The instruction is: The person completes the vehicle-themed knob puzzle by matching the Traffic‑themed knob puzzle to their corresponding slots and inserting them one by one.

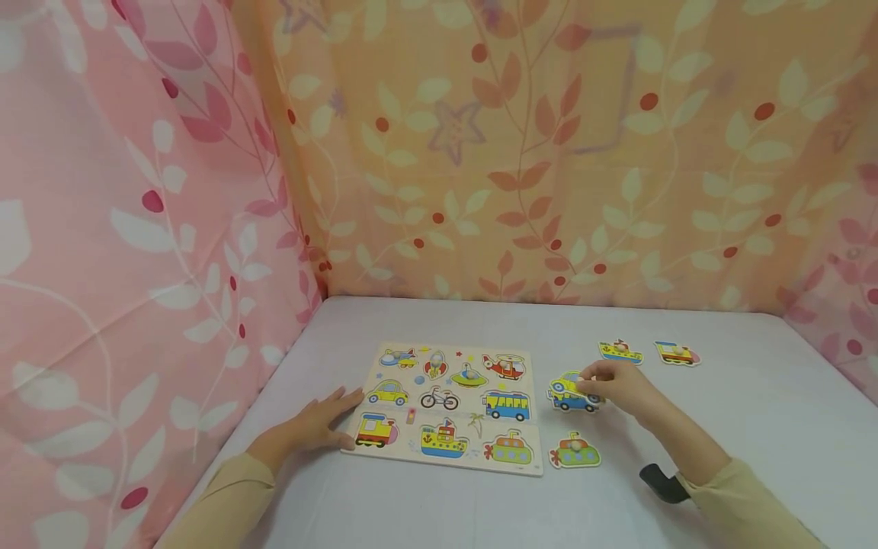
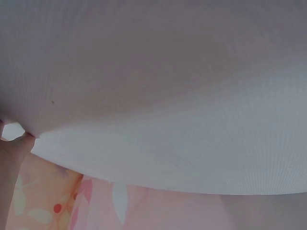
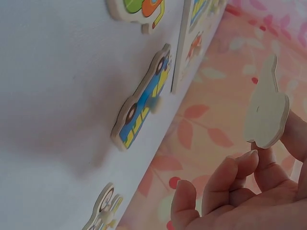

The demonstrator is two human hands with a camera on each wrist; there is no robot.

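Observation:
My right hand [image 1: 623, 385] pinches a yellow car puzzle piece [image 1: 568, 383] by its upper side, above a blue and yellow bus piece [image 1: 575, 402] on the table. In the right wrist view, the car piece shows its plain back [image 3: 266, 112], held up off the table, and the bus piece [image 3: 144, 98] lies knob up. With its fingers spread, my left hand [image 1: 309, 423] touches the left edge of the wooden puzzle board [image 1: 480, 467]. Knobbed plane, rocket, flying saucer and helicopter pieces sit in the board's top row; car, bicycle, bus, train, ship and submarine pictures show below.
A green submarine piece [image 1: 575, 451] lies right of the board. Farther back are a ship piece [image 1: 620, 352] and a train piece [image 1: 677, 353]. A black object [image 1: 664, 484] is by the right wrist. Patterned cloth [image 1: 521, 168] hangs behind the white table [image 1: 425, 507].

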